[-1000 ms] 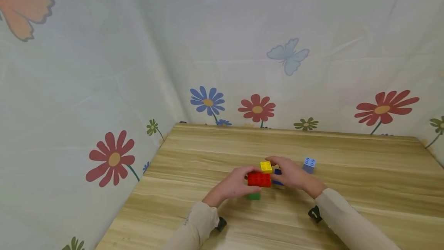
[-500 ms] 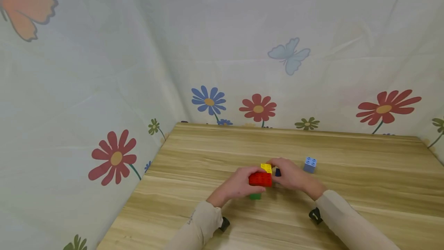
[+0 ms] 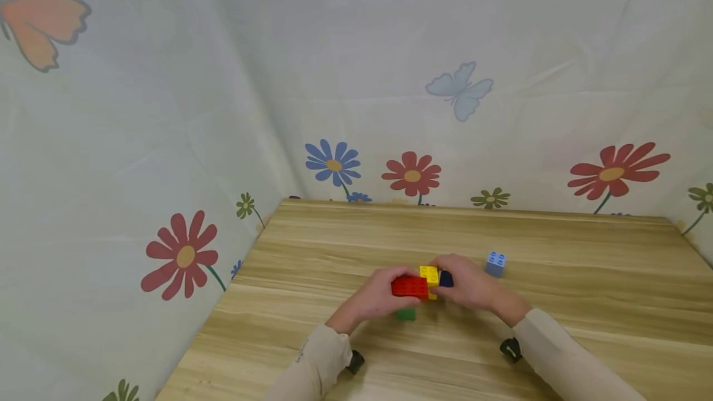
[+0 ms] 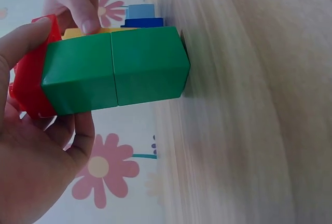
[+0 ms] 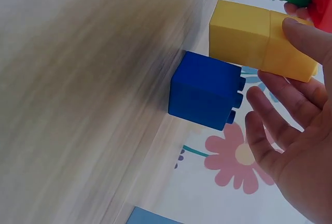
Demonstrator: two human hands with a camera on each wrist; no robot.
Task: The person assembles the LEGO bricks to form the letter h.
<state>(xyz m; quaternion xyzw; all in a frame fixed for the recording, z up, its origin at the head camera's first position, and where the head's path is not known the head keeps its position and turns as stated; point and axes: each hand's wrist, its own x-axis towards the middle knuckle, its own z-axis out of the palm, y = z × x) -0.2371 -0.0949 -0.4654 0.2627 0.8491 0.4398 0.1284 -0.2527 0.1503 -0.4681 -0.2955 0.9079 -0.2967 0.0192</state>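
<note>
My left hand (image 3: 373, 296) grips a red brick (image 3: 409, 287) by its sides, thumb at the front. Under it two green bricks (image 4: 114, 71) are stacked into a column, which stands at the table surface. With thumb and fingers my right hand (image 3: 472, 284) pinches a stack of two yellow bricks (image 5: 259, 40), right beside the red brick. Whether the yellow stack touches the table or the red brick, I cannot tell. A dark blue brick (image 5: 205, 90) sits on the table just below my right fingers, apart from them and partly hidden in the head view.
A light blue brick (image 3: 495, 263) stands on the wooden table (image 3: 334, 234) beyond my right hand. Flowered white cloth (image 3: 356, 79) hangs behind the table and along its left side. Black wrist devices (image 3: 354, 362) are strapped near both cuffs.
The yellow stack has come down and now shows its front side at the right end of the red brick. The red brick has shifted slightly left within the last half second.
</note>
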